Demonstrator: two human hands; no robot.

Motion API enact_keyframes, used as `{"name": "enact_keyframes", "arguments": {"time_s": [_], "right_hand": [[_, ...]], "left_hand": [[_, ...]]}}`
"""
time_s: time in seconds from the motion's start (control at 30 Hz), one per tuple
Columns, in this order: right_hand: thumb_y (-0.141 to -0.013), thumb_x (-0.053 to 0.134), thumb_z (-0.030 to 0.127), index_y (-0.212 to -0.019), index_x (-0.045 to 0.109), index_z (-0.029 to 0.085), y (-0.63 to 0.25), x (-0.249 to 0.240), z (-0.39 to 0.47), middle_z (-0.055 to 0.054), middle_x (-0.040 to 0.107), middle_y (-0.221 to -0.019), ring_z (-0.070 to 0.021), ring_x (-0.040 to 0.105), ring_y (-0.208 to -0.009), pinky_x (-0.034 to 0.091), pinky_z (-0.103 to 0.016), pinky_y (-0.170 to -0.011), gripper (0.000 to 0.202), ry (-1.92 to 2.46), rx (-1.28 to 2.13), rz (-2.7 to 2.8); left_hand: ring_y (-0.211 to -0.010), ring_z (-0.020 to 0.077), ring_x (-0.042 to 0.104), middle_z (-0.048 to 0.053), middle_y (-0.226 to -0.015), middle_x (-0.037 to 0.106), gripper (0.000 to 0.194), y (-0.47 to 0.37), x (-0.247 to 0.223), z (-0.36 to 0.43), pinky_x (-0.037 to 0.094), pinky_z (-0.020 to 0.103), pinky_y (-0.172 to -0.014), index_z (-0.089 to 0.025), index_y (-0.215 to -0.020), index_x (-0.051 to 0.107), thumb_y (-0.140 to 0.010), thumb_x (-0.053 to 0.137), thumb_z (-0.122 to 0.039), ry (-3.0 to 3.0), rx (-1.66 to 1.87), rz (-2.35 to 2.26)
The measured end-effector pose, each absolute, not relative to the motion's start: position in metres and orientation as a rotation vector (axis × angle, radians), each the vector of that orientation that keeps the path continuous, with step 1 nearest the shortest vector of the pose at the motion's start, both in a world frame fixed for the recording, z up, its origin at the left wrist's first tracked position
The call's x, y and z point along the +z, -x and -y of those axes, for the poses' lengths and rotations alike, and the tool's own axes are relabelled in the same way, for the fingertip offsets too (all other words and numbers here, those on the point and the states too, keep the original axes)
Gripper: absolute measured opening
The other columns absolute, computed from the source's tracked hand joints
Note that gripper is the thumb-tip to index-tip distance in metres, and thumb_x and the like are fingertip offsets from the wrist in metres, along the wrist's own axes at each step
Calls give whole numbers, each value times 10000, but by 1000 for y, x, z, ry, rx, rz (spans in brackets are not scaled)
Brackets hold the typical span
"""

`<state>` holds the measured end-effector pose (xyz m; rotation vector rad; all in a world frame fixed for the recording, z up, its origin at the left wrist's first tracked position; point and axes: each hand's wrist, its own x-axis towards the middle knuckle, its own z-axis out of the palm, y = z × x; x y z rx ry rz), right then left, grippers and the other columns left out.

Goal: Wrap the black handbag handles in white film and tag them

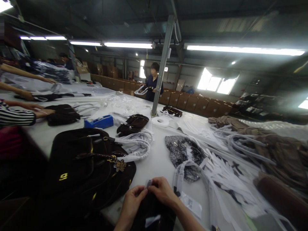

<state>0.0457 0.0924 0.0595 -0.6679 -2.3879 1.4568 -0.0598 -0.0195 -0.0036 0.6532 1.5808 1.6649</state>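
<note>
My left hand [133, 203] and my right hand [163, 192] meet at the table's near edge, fingers closed in a pinch. Between the fingertips is a small whitish wrapping strip [148, 184], at the upper end of a black fabric piece [154, 208]; its full shape is hidden by my hands and the frame edge. Left of my hands lies a large black bag [72, 160] with a gold letter, a flower-shaped charm [120, 165] and handles wrapped in white [134, 149]. Right of them is a black-and-white tweed piece [176, 149].
A blue tape dispenser [98, 122], a white roll [160, 122] and smaller dark bags [133, 124] lie farther back. Brown bags [281, 150] are heaped at right. A metal post [163, 64] rises from the table. Co-workers' arms [18, 114] reach in at left; another person [151, 83] stands behind.
</note>
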Motion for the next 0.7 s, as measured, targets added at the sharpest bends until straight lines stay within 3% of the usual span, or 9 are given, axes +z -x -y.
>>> {"name": "enact_keyframes", "arguments": {"time_s": [0.2,0.4,0.53,0.7], "right_hand": [[-669,522,138,-612,597,152,-46,67,-91,51,493,-537,-97,434,-542,277,-194,-485,95,649,1337,2448],[-655,522,137,-616,561,157,-42,64,-88,46,481,-550,-103,411,-548,242,-234,-520,59,712,1130,2452],[-652,510,132,-601,546,159,-41,64,-89,48,475,-547,-98,408,-541,253,-219,-506,68,737,1163,2440],[-664,504,140,-637,572,157,-43,66,-91,51,497,-562,-93,429,-547,288,-189,-491,76,739,1278,2417]], "left_hand": [[-663,180,599,-3,-631,650,247,56,3,18,448,236,-611,-149,-672,648,-670,683,-394,-697,1664,-1630],[-799,215,634,32,-765,715,271,54,6,19,473,253,-718,-151,-806,690,-703,675,-402,-711,1678,-1539],[-809,215,646,33,-780,723,341,52,4,20,488,253,-720,-155,-870,691,-684,699,-441,-650,1702,-1414],[-699,174,643,37,-740,727,301,52,5,19,478,223,-648,-144,-800,705,-636,753,-392,-531,1728,-1344]]}}
